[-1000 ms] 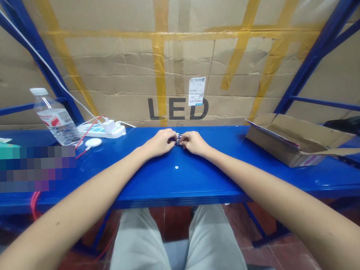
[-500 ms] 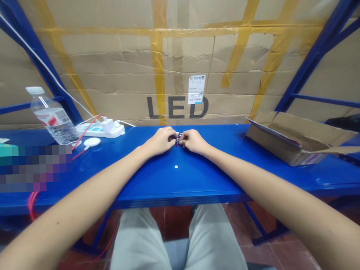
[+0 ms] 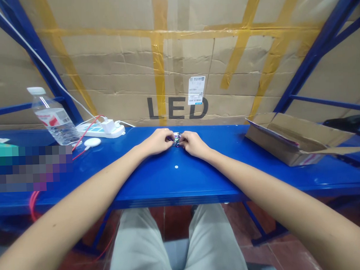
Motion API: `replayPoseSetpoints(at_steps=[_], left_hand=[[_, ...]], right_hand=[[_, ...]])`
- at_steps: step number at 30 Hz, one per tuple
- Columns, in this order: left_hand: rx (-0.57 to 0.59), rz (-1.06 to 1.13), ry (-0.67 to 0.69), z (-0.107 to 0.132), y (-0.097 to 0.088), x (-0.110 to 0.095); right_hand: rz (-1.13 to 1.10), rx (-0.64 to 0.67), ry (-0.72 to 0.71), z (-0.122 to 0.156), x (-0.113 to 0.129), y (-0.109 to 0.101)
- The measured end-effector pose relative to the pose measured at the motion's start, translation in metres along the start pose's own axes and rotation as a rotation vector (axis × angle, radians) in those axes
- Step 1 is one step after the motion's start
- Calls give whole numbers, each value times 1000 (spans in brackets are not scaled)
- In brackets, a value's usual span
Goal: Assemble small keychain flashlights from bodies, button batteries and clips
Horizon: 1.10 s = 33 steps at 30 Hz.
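Observation:
Small shiny silver-and-purple metallic pieces (image 3: 177, 139) lie between my two hands near the back of the blue table (image 3: 158, 179). Their kind is too small and too covered by fingers to make out. My left hand (image 3: 161, 141) has its thumb and fingers curled onto the left end of them. From the right, my right hand (image 3: 193, 142) pinches the other end. Both wrists stay low over the tabletop. A little white dot (image 3: 176, 167) is on the surface in front of the hands.
At left stand a tilted water bottle (image 3: 53, 115), a white power strip (image 3: 109, 130) with plugs, a round white charger (image 3: 92, 142) and a red cable (image 3: 33, 203). An open cardboard box (image 3: 274, 141) sits at right. Behind the table rises a large taped carton (image 3: 122, 82).
The pieces between my fingers have shifted: a dark round shape showed there before, and now a brighter silvery stretch shows. Both hands have barely moved.

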State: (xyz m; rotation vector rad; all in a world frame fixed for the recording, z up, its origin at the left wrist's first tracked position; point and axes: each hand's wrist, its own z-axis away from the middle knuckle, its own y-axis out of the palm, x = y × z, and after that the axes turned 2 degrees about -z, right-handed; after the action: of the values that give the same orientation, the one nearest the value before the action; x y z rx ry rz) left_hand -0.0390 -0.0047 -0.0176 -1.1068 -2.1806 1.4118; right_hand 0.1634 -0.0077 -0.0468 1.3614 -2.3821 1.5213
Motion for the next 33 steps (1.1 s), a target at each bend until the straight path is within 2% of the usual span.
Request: replayPoseSetpoints(at_steps=[6, 10, 14, 18, 23, 33], left_hand=[[-34, 166, -102, 3, 1, 4], [-104, 280, -154, 4, -2, 5], [-183, 323, -129, 4, -6, 3], [-197, 385, -105, 4, -9, -2], [-207, 319, -79, 2, -11, -15], [-193, 617, -204, 0, -9, -6]], right_hand=[[-111, -30, 61, 0, -1, 0], [-190, -56, 82, 1, -2, -1], [-279, -43, 114, 1, -3, -3], [-422, 56, 154, 0, 4, -11], [-681, 221, 171, 1, 14, -20], [-927, 272, 237, 2, 9, -18]])
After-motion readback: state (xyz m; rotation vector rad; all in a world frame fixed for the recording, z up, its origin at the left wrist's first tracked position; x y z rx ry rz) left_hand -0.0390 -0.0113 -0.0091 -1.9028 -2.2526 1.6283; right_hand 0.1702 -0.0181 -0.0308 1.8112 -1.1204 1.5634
